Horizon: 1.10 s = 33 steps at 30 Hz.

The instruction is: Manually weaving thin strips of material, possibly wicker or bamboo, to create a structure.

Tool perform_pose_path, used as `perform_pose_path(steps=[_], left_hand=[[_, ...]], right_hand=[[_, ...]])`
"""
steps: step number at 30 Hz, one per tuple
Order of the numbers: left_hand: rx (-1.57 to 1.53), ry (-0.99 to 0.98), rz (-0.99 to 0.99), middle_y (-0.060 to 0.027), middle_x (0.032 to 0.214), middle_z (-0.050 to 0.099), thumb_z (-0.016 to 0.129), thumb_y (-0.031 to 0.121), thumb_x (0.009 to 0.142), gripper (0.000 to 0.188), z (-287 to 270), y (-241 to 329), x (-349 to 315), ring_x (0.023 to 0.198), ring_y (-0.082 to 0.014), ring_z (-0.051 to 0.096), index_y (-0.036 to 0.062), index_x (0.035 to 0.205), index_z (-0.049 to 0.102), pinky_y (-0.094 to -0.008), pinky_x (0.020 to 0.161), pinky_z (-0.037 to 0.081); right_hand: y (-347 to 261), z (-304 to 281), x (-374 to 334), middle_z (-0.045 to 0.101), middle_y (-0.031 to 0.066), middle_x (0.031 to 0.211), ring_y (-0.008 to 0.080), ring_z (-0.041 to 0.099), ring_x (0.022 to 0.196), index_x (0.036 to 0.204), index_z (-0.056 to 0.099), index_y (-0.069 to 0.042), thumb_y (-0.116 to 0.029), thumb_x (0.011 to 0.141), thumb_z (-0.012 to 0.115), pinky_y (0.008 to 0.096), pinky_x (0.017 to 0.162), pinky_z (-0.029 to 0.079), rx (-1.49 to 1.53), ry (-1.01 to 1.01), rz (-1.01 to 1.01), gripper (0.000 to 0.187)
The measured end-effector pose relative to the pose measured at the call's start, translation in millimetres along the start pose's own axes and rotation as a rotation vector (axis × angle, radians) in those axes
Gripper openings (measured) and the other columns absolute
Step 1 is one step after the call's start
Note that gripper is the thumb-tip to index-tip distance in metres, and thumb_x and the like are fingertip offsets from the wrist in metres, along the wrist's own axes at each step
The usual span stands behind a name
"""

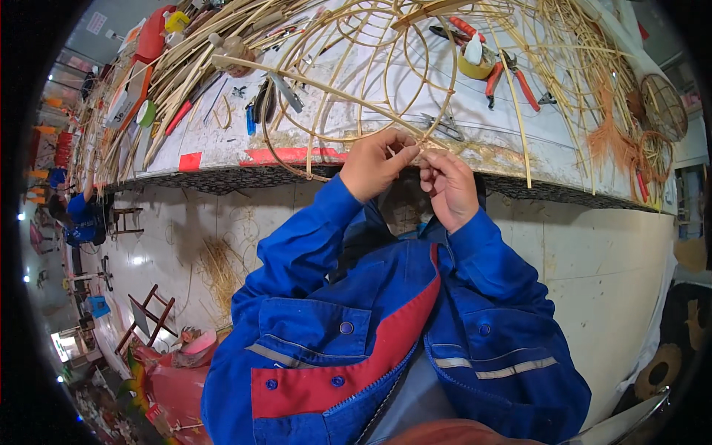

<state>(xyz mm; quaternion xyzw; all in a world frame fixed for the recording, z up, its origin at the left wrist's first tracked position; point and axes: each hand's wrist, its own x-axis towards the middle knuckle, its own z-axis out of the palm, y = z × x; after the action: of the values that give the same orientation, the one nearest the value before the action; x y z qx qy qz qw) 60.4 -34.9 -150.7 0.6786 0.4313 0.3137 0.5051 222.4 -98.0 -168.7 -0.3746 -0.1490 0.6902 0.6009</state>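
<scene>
My left hand (380, 165) and my right hand (449, 187) meet at the table's near edge, fingers pinched together. Their fingertips almost touch just below a joint of a frame (387, 73) made of thin bent bamboo strips. What lies between the fingers is too small to make out. Rings and curved strips of the frame spread over the table beyond my hands. One long straight bamboo strip (319, 84) runs slantwise across it to the joint. Close behind my right hand lie small grey snips (443, 126).
Red-handled pliers (514, 81) and a tape roll (475, 68) lie right of the frame. A grey clamp-like tool (285, 92) lies on its left. Piles of bamboo strips (200, 55) cover the table's far left and right. A wooden stool (148, 315) stands on the floor at left.
</scene>
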Motion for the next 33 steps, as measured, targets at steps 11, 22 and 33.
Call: perform_pose_path(steps=[11, 22, 33], left_hand=[[0.016, 0.358, 0.293, -0.0125, 0.089, 0.066, 0.067, 0.012, 0.087, 0.016, 31.4, 9.3, -4.9, 0.071, -0.0238, 0.066, 0.0026, 0.1, 0.067, -0.0329, 0.059, 0.053], [0.053, 0.328, 0.212, -0.0114, 0.089, 0.066, 0.068, 0.008, 0.085, 0.014, 33.2, 5.1, -0.3, 0.071, -0.0223, 0.066, 0.0028, 0.098, 0.066, -0.0313, 0.059, 0.053], [0.006, 0.37, 0.206, -0.009, 0.089, 0.067, 0.069, 0.008, 0.086, 0.015, 39.8, 8.1, -0.7, 0.072, -0.0188, 0.067, 0.0023, 0.099, 0.063, -0.0293, 0.059, 0.053]], right_hand=[[-9.2, 22.4, -1.3, 0.065, 0.003, 0.081, 0.0055, 0.057, 0.069, 0.098, 0.066, 0.002, -0.007, 0.091, 0.064, 0.0198, 0.061, 0.045, -0.718, 0.05, -0.522, 0.011], [-9.9, 24.9, -0.5, 0.067, 0.0031, 0.086, 0.006, 0.06, 0.077, 0.097, 0.065, 0.003, -0.005, 0.093, 0.061, 0.0218, 0.07, 0.049, -0.714, -0.057, -0.555, 0.01], [-8.6, 17.4, -11.4, 0.057, -0.0012, 0.07, 0.0029, 0.048, 0.057, 0.092, 0.064, -0.001, -0.007, 0.092, 0.062, 0.0185, 0.05, 0.036, -0.508, 0.049, -0.461, 0.007]])
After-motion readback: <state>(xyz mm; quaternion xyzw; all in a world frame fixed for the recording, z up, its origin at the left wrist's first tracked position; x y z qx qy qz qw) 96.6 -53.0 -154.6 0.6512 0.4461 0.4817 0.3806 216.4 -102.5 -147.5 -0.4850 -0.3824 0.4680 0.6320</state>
